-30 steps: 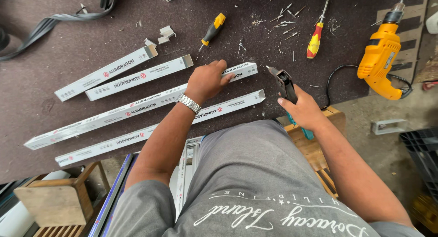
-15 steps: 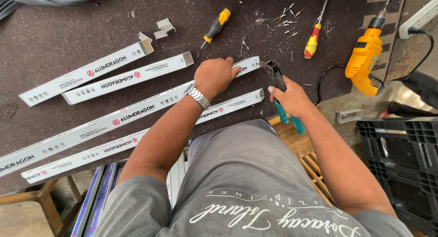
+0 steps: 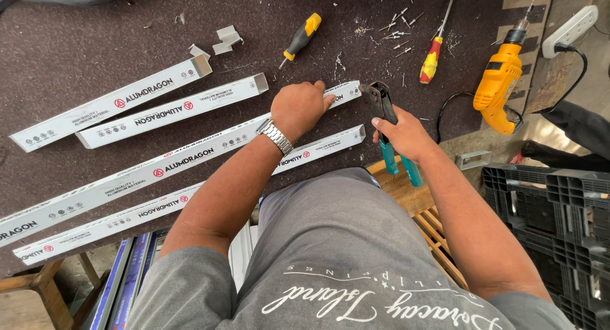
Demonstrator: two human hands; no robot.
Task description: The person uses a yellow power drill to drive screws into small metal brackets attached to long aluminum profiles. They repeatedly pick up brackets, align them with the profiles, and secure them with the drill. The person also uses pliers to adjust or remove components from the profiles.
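Left hand flat on aluminium profile (right hand around pliers)

left hand pins profile, right hand grips pliers

Four long white wrapped strips are lying slantwise across the dark worktop, each bearing red round marks and dark lettering: two short ones above, two long ones below.

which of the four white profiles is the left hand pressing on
The second-nearest white profile, the longest of the four: the left hand rests on its right end, by the tool in the right hand. The others lie untouched.
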